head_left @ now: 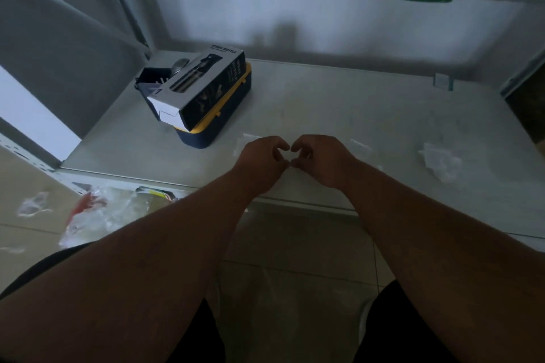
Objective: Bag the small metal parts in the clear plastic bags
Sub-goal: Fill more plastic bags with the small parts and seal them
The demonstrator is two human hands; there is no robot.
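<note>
A person's two hands meet fingertip to fingertip over the near edge of a pale shelf (368, 103), the left hand (259, 160) and right hand (320, 159) both curled, thumbs and forefingers drawn together as if pinching something between them. Whatever they hold is too small and the light too dim to make out, so whether it is a metal part, a bag mouth or nothing cannot be told. Both forearms reach forward from the lower corners and angle inward, wrists above the shelf lip. No metal parts can be made out in this view. Flat clear plastic bags (361, 145) lie just beside the right hand, with another scrap of film (249, 138) by the left, and a crumpled clear bag (439, 163) sits farther right. Film this thin will likely be light, limp and slippery, clinging shut at the mouth, so it is best taken at the open edge with two fingertips; small metal parts would be hard, dense for their size and prone to roll off the shelf. A spray bottle box (197, 88) rests atop a blue and yellow case (224, 124) at back left.
</note>
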